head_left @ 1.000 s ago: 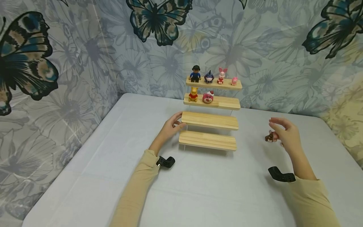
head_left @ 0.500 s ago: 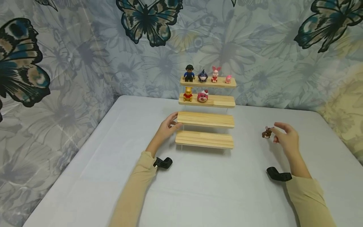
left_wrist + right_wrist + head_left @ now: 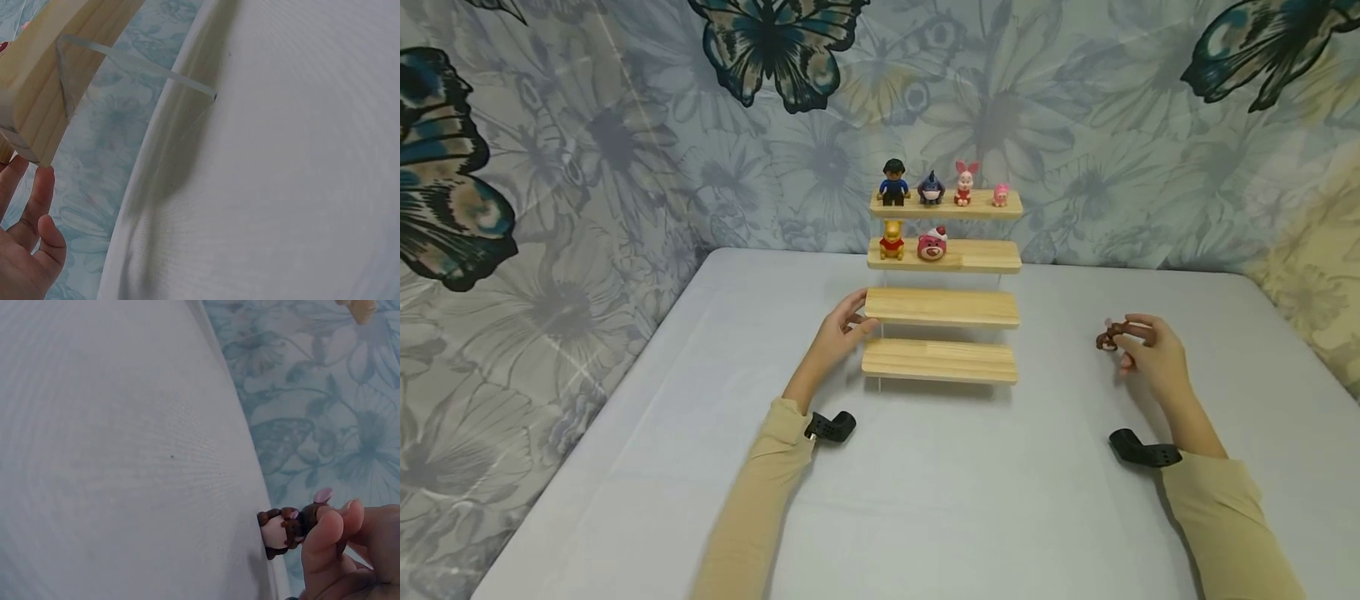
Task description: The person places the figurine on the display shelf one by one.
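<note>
A tiered display stand (image 3: 942, 308) with several wooden shelves stands on the white table. My left hand (image 3: 837, 335) holds the left end of its third shelf from the top, with the thumb at the front edge and a finger reaching behind. In the left wrist view, fingertips (image 3: 44, 178) meet the underside and end of the wooden shelf (image 3: 47, 94). To the right of the stand, my right hand (image 3: 1159, 357) pinches a small brown animal figurine (image 3: 1107, 337) low over the tabletop. Its pale belly and pink ears show in the right wrist view, its head partly covered by my fingers (image 3: 325, 531).
The top shelf holds a dark-haired toy figure (image 3: 893, 185), a blue-grey donkey (image 3: 931, 189), a pink-eared piglet (image 3: 964, 185) and a small pink figure (image 3: 1001, 196). Below sit a yellow bear (image 3: 892, 242) and a pink bear head (image 3: 932, 245). Patterned cloth (image 3: 985, 100) hangs behind.
The fingers of my right hand have come together on the brown figurine, with the index finger drawn down to it. My left hand stays at the same shelf end. The head view has shifted slightly.
</note>
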The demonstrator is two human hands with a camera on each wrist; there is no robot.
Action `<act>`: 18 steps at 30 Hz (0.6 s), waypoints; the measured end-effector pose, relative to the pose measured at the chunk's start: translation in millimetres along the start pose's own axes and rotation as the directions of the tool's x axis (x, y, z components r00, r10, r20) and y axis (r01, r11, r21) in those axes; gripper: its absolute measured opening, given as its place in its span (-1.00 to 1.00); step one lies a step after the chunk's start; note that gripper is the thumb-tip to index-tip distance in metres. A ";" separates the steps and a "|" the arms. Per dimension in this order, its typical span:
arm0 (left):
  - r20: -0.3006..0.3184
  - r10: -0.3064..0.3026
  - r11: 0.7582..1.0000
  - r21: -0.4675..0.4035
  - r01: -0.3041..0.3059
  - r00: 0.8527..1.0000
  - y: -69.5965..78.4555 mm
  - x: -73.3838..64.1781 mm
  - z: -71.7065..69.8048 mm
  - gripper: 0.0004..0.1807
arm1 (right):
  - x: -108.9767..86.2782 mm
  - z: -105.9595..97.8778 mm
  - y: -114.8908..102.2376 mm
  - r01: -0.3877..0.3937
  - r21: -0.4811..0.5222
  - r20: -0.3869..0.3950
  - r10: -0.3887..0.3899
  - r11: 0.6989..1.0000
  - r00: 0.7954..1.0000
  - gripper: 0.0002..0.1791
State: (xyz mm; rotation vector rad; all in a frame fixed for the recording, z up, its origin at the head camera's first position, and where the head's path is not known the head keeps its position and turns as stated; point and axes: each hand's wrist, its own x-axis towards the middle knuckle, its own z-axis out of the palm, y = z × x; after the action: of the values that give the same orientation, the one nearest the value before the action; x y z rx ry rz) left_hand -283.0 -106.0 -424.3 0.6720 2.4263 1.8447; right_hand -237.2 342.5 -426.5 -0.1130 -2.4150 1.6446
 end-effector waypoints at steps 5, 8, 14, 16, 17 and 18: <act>0.001 -0.013 1.000 -0.020 0.013 1.000 13.7 -3.0 -3.2 -0.35 | 4.3 2.2 -3.6 0.026 0.008 -0.012 -0.026 1.000 1.000 -0.78; 0.005 -0.009 1.000 -0.008 0.009 1.000 25.1 -5.4 -3.6 -0.37 | 3.1 3.2 -2.4 0.023 0.005 -0.017 -0.023 1.000 1.000 -0.81; 0.005 0.004 1.000 0.007 -0.004 1.000 23.2 -3.1 -2.3 -0.38 | -0.1 4.6 2.6 -0.005 0.005 -0.033 0.005 1.000 0.999 -0.83; -0.003 0.004 1.000 0.007 -0.004 1.000 15.5 -0.4 -2.0 -0.37 | 0.3 4.5 2.6 -0.009 0.007 -0.038 0.009 1.000 0.999 -0.84; -0.007 0.006 1.000 0.005 -0.006 1.000 11.0 1.0 -1.9 -0.35 | 0.7 4.4 2.3 -0.009 0.009 -0.040 0.009 1.000 0.999 -0.84; -0.010 0.010 1.000 0.007 -0.010 1.000 6.7 2.2 -1.9 -0.33 | 1.2 4.4 1.6 -0.010 0.009 -0.041 0.010 1.000 0.999 -0.84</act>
State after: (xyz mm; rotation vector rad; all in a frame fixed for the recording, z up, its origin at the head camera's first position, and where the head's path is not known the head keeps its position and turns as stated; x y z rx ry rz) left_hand -283.3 -105.6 -417.0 0.6780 2.4414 1.8478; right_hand -239.4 339.3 -429.3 -0.1560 -2.3807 1.6407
